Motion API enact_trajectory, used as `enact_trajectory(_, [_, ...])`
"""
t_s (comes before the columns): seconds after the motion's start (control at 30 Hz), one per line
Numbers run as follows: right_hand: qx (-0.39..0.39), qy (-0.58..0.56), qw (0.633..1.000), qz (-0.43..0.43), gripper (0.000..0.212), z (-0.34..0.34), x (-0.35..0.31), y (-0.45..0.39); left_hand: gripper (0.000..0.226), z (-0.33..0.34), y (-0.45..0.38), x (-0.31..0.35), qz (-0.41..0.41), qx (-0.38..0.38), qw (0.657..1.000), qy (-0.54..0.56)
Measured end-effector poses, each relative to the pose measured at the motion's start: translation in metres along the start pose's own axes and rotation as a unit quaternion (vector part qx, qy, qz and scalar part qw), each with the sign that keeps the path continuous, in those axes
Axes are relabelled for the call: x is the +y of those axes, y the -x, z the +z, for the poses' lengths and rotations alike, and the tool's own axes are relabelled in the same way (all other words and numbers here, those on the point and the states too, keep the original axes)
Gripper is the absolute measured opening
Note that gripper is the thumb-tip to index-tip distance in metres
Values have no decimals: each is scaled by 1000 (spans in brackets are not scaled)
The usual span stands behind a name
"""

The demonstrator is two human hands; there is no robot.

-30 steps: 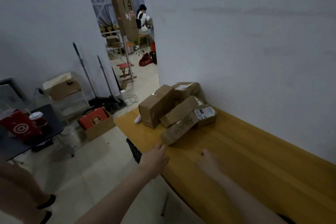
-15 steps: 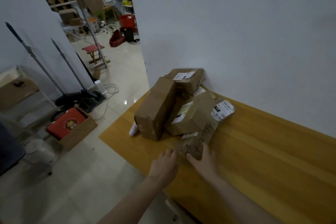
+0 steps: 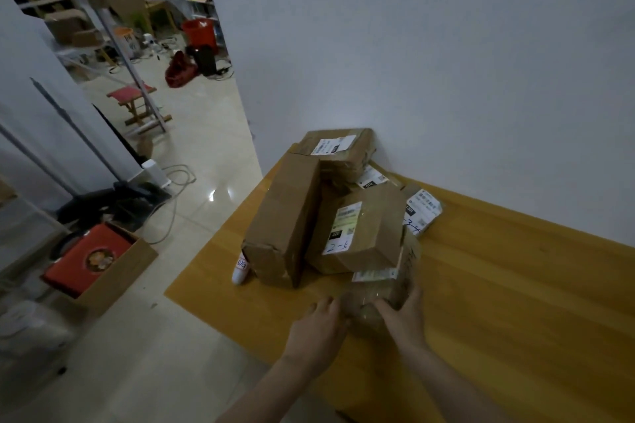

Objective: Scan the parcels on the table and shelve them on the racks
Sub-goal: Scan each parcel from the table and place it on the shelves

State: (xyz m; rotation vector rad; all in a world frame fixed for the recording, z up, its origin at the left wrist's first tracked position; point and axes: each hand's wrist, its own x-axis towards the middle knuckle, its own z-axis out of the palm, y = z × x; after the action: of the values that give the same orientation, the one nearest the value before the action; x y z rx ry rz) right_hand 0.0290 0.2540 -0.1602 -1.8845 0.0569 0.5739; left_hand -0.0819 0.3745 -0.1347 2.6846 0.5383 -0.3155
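Several brown cardboard parcels are piled at the far corner of a yellow wooden table (image 3: 498, 285). The nearest one is a long narrow parcel (image 3: 385, 288), blurred, with its near end toward me. My right hand (image 3: 400, 318) grips that near end from the right side. My left hand (image 3: 318, 328) touches it from the left with fingers reaching forward. Behind it lies a labelled parcel (image 3: 360, 233) marked by hand, and a tall parcel (image 3: 285, 216) leans on the left. A smaller labelled parcel (image 3: 340, 151) sits at the back by the wall.
A white tube (image 3: 240, 269) lies at the table's left edge beside the tall parcel. On the floor to the left stands a carton holding a red box (image 3: 91, 259), with mop handles and cables behind. A red stool (image 3: 132, 101) and clutter fill the doorway beyond.
I have stepped closer to the table. Both hands have moved forward from the bare table top onto the near end of the long parcel, which has shifted.
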Motion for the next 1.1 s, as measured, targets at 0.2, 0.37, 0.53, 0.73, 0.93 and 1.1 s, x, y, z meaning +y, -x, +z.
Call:
enact_trajectory(0.2, [10,-144,976,166,92,-83,20,24,54,-17,10,52,34,-22,997,69])
enact_trajectory(0.37, [68,-291,940,167,94,-144,34,60,67,-9,17,128,56,-63,983,164])
enact_trajectory(0.53, [117,-403,902,97,91,-198,35,89,86,8,35,216,6,-52,885,463])
enact_trajectory(0.73, [99,-418,902,34,94,-257,56,116,66,35,56,294,-6,-48,816,576])
enact_trajectory(0.93, [62,-339,938,48,98,-313,84,141,41,52,78,338,-24,-93,780,619])
enact_trajectory(1.1, [46,-190,979,52,51,-367,109,135,38,57,84,349,-18,-36,787,616])
